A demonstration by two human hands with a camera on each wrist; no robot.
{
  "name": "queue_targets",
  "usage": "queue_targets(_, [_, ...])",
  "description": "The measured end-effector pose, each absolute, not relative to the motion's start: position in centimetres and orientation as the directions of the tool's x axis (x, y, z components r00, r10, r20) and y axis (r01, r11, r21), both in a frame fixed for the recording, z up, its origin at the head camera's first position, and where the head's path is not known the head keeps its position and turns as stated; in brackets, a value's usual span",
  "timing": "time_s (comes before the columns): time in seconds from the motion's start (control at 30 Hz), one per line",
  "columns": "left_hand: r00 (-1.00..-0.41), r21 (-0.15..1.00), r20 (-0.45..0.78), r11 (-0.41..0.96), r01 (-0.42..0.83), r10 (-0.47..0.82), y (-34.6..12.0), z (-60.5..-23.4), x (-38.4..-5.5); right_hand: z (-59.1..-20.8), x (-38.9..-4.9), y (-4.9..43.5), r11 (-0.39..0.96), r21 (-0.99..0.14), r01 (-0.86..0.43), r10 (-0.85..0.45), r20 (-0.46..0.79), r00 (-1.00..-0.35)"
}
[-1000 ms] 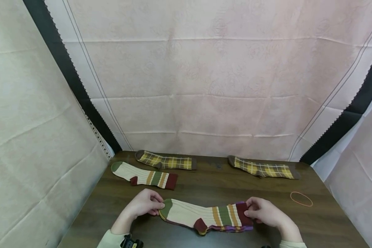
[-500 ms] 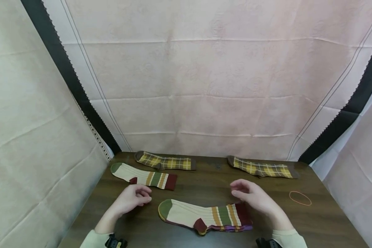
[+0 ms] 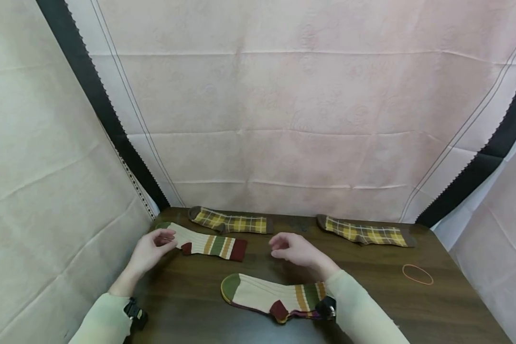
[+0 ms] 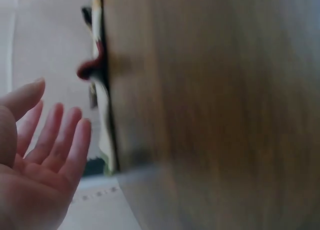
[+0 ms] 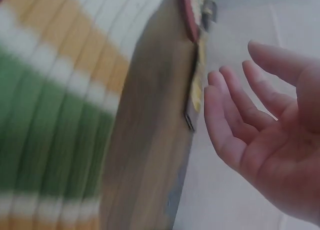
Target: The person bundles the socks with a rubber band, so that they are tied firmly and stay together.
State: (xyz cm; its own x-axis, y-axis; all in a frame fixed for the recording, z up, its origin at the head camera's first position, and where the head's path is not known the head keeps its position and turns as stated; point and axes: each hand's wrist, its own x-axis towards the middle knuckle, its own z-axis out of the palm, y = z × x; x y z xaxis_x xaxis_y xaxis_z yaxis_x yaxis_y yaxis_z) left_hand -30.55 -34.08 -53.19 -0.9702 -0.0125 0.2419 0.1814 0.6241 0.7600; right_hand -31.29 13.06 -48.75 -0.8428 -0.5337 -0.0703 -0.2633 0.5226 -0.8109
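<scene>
My left hand (image 3: 150,251) is beside the toe end of a cream sock (image 3: 193,240) with green toe, striped leg and maroon cuff; its fingers overlap the toe in the head view. In the left wrist view the palm and fingers of that hand (image 4: 50,155) hold nothing. My right hand (image 3: 298,251), fingers loosely bent with nothing in them, hovers between that sock's cuff and a neat stack of socks (image 3: 262,294) at the front. A matching cream sock tops the stack, with yellow and purple edges showing beneath. My right sleeve hides its cuff end.
Two yellow plaid socks lie along the back of the brown table (image 3: 189,320): a left one (image 3: 241,223) and a right one (image 3: 365,234). A thin orange rubber band (image 3: 418,274) lies at the right. Pale cloth walls (image 3: 284,119) surround the table.
Both hands have let go of the sock stack. The left hand has moved left and back to the loose cream sock; the right has crossed leftward over the stack toward that sock's cuff.
</scene>
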Motion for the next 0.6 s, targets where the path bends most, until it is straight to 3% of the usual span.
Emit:
queue_targets(0.27, [-0.962,0.723,0.249,0.683,0.105,-0.115,-37.0,-53.5,-32.1,-50.2,-33.2,7.7,0.543,-0.809,-0.227,-0.508,-0.1,-0.856])
queue_targets(0.6, [-0.962,0.778,0.167,0.629,-0.005,-0.215,-38.5,-54.5,-33.3,-52.9,-33.5,3.7,0.543,-0.837,-0.074,-0.265,-0.087,-0.96])
